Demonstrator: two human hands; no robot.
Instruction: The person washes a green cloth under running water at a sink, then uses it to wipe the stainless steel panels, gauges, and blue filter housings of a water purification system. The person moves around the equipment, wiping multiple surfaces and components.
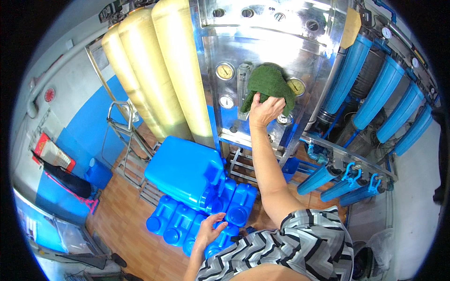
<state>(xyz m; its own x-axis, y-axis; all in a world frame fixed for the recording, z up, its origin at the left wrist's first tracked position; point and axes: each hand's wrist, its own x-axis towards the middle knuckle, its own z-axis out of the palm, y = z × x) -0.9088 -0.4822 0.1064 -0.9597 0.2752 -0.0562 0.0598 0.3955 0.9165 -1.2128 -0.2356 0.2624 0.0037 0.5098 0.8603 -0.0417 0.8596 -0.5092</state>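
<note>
1. Our right hand point(266, 112) reaches up to the tall, shiny stainless-steel panel point(262, 47), its grip closed around a bunched dark-green cloth point(271, 80).
2. We have the cloth at the front of the panel, between a clear upright flow-meter tube point(243, 82) and a round, metal-rimmed gauge with a yellowish face point(296, 86), whose edge it partly covers.
3. Beneath the cloth, beside our right wrist, we see a round white-faced gauge point(284, 120), partly hidden.
4. Left of the tube sit two more round gauges, a yellowish upper one point(225, 71) and a white lower one point(227, 101).
5. Our left hand point(210, 230) is low in the view, its grip loosely spread with nothing in it; we cannot tell whether it touches the blue plastic containers point(242, 199) behind it.
6. On top of those containers lies one large bright-blue plastic jug point(180, 164); the group stands on the brown tiled floor point(115, 229).
7. Left of the panel rise three tall cream-yellow cylindrical tanks point(176, 61); to its right hangs a slanting row of blue cylindrical filter housings point(379, 91).
</note>
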